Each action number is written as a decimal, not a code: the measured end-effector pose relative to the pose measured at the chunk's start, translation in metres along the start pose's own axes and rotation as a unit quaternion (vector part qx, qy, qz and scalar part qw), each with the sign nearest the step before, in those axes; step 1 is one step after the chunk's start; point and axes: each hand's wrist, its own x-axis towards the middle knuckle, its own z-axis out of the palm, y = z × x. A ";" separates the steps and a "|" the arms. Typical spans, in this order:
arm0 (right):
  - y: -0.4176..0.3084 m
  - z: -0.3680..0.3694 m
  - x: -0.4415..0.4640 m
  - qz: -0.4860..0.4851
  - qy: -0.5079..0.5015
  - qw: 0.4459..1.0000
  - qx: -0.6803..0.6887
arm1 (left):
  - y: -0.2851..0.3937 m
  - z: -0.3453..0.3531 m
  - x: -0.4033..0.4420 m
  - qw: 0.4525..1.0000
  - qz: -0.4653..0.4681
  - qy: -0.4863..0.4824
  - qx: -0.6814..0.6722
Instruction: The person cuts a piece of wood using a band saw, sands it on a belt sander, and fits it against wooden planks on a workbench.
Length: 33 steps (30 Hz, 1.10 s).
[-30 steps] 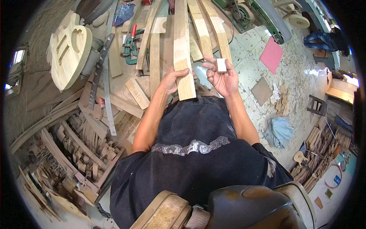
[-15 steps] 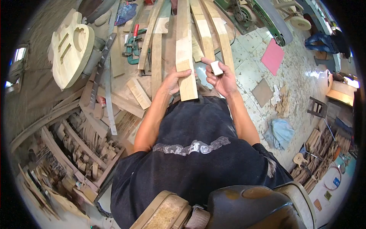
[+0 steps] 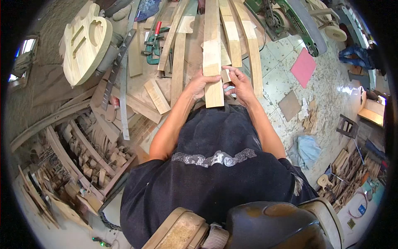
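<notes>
My left hand (image 3: 198, 86) is closed around the near end of a long pale wooden board (image 3: 212, 56), with the thumb lying on top. The board points away from me, and its near end is close to my dark shirt. Between the thumb and fingers of my right hand (image 3: 242, 86) is a small pale block (image 3: 225, 75). It sits right beside the board's right edge; whether they touch I cannot tell. Curved wooden strips flank the board, including a left strip (image 3: 178, 66) and a right strip (image 3: 251, 54).
Green clamps (image 3: 153, 47) and a short wood piece (image 3: 157, 96) lie to the left on the bench. A guitar-shaped body (image 3: 87, 45) stands at far left. At upper right is a green belt machine (image 3: 290, 23). Blue cloth (image 3: 306, 151) lies on the floor. A person in jeans (image 3: 354, 57) is far right.
The small block in my right hand has moved left and turned, from apart to right beside the board's edge. The whole view has shifted slightly to the right.
</notes>
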 end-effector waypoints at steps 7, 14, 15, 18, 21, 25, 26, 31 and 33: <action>0.011 -0.005 0.001 0.000 0.060 0.998 -0.007 | -0.006 0.006 0.005 0.998 0.031 0.022 0.053; 0.010 -0.004 -0.002 -0.012 0.050 0.999 0.000 | -0.002 0.011 0.003 0.998 0.017 0.017 0.066; 0.008 -0.002 -0.004 -0.005 0.049 0.999 -0.006 | -0.002 0.010 0.003 0.997 0.017 0.015 0.067; 0.007 -0.002 -0.005 0.002 0.062 0.997 -0.052 | -0.003 0.009 0.005 0.998 0.015 0.016 0.057; 0.004 -0.002 -0.004 0.006 0.073 0.995 -0.066 | -0.006 0.006 0.007 0.998 0.014 0.021 0.053; -0.003 -0.006 -0.005 -0.003 0.088 0.993 -0.078 | -0.008 0.005 0.009 0.997 0.020 0.056 0.056; -0.004 -0.009 -0.006 -0.015 0.094 0.992 -0.082 | -0.008 0.006 0.008 0.997 0.017 0.059 0.053; -0.012 -0.028 -0.021 -0.051 0.128 0.990 -0.034 | -0.005 -0.004 0.003 0.996 0.034 0.075 0.039; -0.019 -0.037 -0.034 -0.034 0.156 0.987 -0.014 | -0.017 -0.035 0.011 0.992 0.034 0.095 0.078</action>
